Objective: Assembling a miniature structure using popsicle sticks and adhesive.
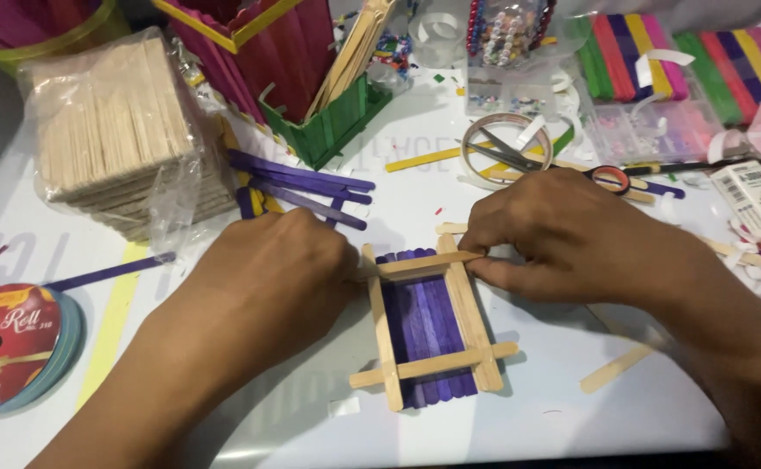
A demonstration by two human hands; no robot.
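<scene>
A small panel of purple craft sticks (426,326) lies flat on the white table (571,382), framed by plain wooden sticks along both sides and across the bottom. A plain wooden stick (422,263) lies across its top edge. My left hand (267,278) pinches the stick's left end. My right hand (563,234) pinches its right end with thumb and forefinger. Both hands rest on the table beside the panel.
Loose purple sticks (306,184) lie behind my left hand, by a bagged stack of plain sticks (115,130). Scissors (528,161) on a tape ring, bead boxes (649,130) and coloured sticks (684,56) sit at the back right. A ribbon roll (11,347) is at left; a loose stick (615,369) lies right.
</scene>
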